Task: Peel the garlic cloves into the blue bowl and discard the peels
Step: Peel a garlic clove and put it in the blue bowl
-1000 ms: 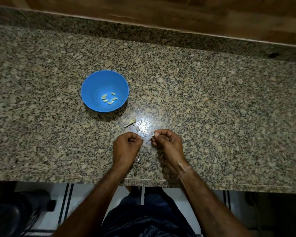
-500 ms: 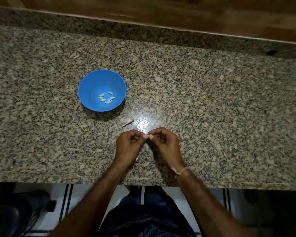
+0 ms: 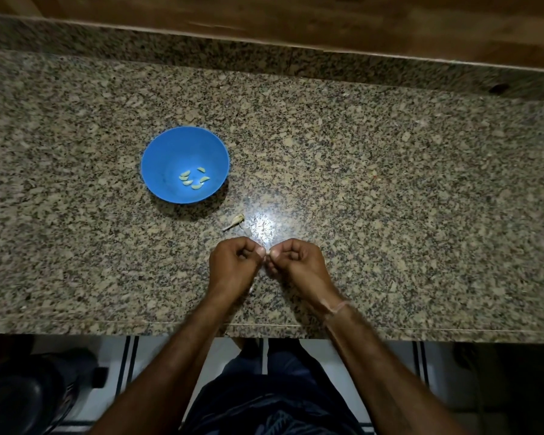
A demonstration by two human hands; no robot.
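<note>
We see both hands over the granite countertop, close to its front edge and about midway along it. The left hand and the right hand are curled into loose fists, knuckles up, and their thumbs and forefingers meet tip to tip. Between those tips we make out a small pale garlic clove, pinched from both sides. It is too small for us to tell how much skin is on it. A thin band circles the right wrist.

The blue bowl stands upright on the countertop, left of the hands and farther back, roughly halfway between the front edge and the back edge. On its floor we count about five peeled cloves, pale yellow-green, lying in a loose cluster toward the side of the bowl nearer the hands.

Between the bowl and the hands, apart from both, a dry garlic scrap with a thin stalk lies on the stone. Just beside it sits a bright glare spot of reflected light. A pale sliver shows at the left wrist; we cannot tell what it is.

Along the back edge the granite rises in a low upstand, with brown wood beyond it. Below the front edge we see the person's dark clothing and a tiled floor.
</note>
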